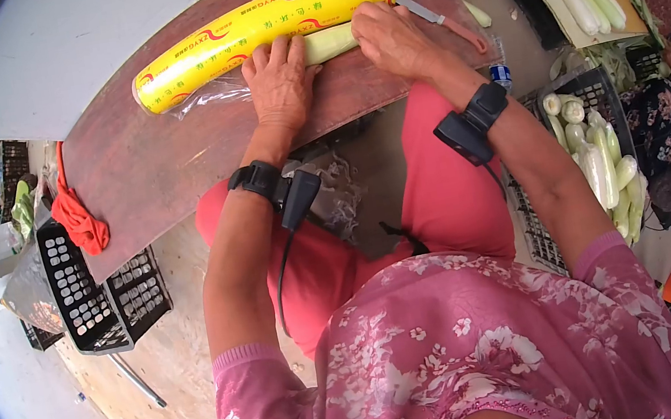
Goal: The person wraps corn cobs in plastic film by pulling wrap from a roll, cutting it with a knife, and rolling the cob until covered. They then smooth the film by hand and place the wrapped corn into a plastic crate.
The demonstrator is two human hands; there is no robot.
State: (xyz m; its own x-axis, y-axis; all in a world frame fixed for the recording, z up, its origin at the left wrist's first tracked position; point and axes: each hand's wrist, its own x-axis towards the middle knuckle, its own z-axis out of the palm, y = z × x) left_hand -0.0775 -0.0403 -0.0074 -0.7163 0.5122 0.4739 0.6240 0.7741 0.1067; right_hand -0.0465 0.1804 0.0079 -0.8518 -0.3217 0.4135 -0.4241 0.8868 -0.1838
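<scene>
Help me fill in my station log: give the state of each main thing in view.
Yellow roll: lying on its side
Clear film: partly drawn out, crinkled
Pale vegetable: lying down, under left hand and right hand
Knife: lying unheld
Red cloth: hanging
Right-side crate: loaded with long vegetables

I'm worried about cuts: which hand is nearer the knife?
Right. The right hand is just beside the knife; the left hand is farther off, by the yellow roll.
</scene>
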